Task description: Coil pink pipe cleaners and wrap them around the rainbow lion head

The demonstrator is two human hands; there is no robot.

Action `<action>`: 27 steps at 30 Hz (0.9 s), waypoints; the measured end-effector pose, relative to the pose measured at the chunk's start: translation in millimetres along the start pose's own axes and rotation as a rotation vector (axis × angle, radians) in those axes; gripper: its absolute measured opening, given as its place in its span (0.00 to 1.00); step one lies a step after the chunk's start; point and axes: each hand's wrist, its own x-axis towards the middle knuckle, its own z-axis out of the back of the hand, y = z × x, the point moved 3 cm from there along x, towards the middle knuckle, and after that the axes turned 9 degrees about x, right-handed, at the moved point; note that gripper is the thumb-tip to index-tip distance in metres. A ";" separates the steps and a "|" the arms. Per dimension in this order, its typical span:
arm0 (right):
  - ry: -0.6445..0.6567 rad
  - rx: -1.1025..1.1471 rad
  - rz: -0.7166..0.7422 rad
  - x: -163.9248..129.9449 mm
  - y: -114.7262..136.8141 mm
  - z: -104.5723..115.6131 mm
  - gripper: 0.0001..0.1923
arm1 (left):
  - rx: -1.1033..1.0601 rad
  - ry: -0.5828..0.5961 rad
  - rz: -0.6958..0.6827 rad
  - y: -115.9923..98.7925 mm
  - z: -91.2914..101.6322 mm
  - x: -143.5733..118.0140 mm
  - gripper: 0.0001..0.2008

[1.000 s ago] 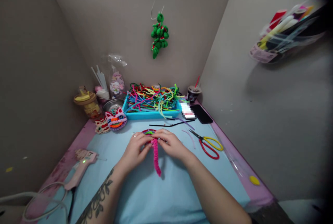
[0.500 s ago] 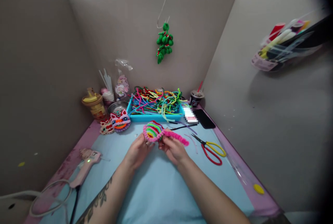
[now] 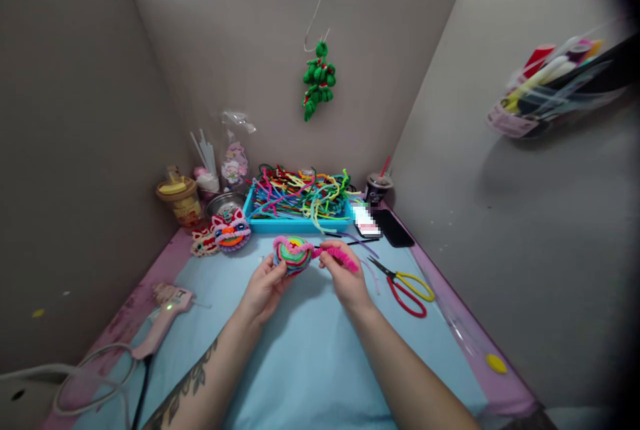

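Light blue mat (image 3: pixel 305 363) covers most of the desk, pink edge showing L & R, grey partition walls around. Turquoise plastic tray (image 3: pixel 295 222) sits at the back, heaped w/ multicoloured pipe cleaners (image 3: pixel 300 193). Pink glue gun (image 3: pixel 163 313) lies front-left on the mat edge, cord trailing off toward the near corner. Red-and-yellow-handled scissors (image 3: pixel 406 285) lie to the R of the hands, blades pointing back-left. Black phone (image 3: pixel 393 227) lies near the tray's R end, dark lidded cup w/ red straw (image 3: pixel 377 187) behind it. Fuzzy pink-and-orange lion-head figure (image 3: pixel 231 231) rests left of the tray. Green pipe-cleaner ornament (image 3: pixel 319 80) hangs on the back wall.

Left hand (image 3: pixel 264 287) is closed around a round coiled disc of multicoloured pipe cleaners (image 3: pixel 293 253), fingers curled under it, disc held just above the mat centre, in front of the tray. Right hand (image 3: pixel 345 280) pinches the loose hot-pink fuzzy pipe-cleaner tail (image 3: pixel 340 255) btwn thumb & fingers; tail runs from the disc's R edge out past the R fingers.
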 end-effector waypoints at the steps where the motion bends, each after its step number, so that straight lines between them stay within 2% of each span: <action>1: 0.017 -0.080 0.063 -1.6 3.8 -0.4 0.10 | 0.000 -0.023 0.003 0.4 -0.2 -0.3 0.18; 3: 0.080 -0.233 0.210 -6.0 11.4 -4.1 0.10 | 0.006 -0.071 0.007 1.4 -1.3 -1.1 0.18; 6: 0.202 -0.385 0.390 -13.6 16.1 -12.8 0.15 | 0.014 -0.108 0.003 3.8 -4.2 -2.9 0.19; 10: 0.212 -0.466 0.516 -19.5 12.4 -19.2 0.19 | 0.010 -0.133 -0.009 5.5 -7.5 -5.8 0.19; 14: 0.194 -0.504 0.584 -21.4 10.8 -22.2 0.17 | 0.044 -0.153 -0.030 4.0 -11.5 -8.3 0.18; 19: 0.211 -0.539 0.630 -22.1 11.6 -23.4 0.19 | 0.052 -0.152 -0.057 2.3 -17.3 -9.2 0.21; 27: 0.223 -0.579 0.712 -25.0 13.6 -25.1 0.19 | 0.089 -0.152 -0.090 6.9 -16.8 -9.7 0.23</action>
